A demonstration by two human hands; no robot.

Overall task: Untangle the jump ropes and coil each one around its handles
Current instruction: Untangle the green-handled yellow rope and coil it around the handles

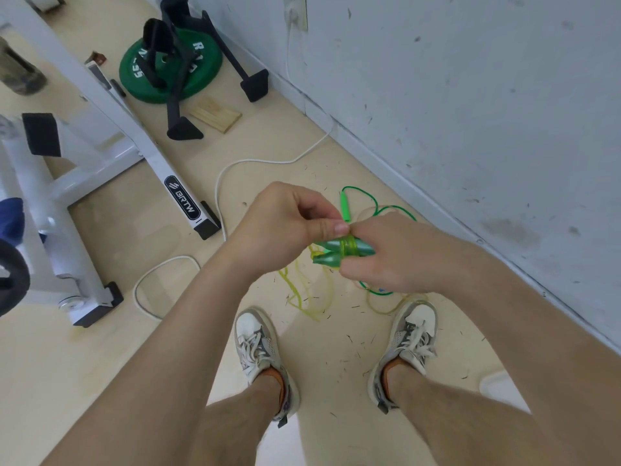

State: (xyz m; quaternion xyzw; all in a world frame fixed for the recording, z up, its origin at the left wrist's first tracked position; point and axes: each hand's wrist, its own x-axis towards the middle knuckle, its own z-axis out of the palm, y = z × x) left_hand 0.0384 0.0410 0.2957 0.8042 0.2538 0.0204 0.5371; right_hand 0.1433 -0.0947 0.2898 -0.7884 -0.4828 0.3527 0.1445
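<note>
My right hand (386,257) grips two dark green jump rope handles (331,252) held side by side, pointing left. A yellow-green rope (349,247) is wound a few turns around them. My left hand (289,223) pinches that rope at the handles with thumb and fingers. The rest of the yellow-green rope (297,290) hangs down in loose loops above the floor between my feet. A second, bright green jump rope (368,196) lies on the floor beyond my hands, one bright green handle (345,206) showing; part of it is hidden behind my right hand.
A white wall (470,95) runs along the right. A white cable (218,196) snakes across the floor. A white bench frame (134,136) stands at left. A green weight plate (171,67), black stands and a wooden block (215,114) lie at the back.
</note>
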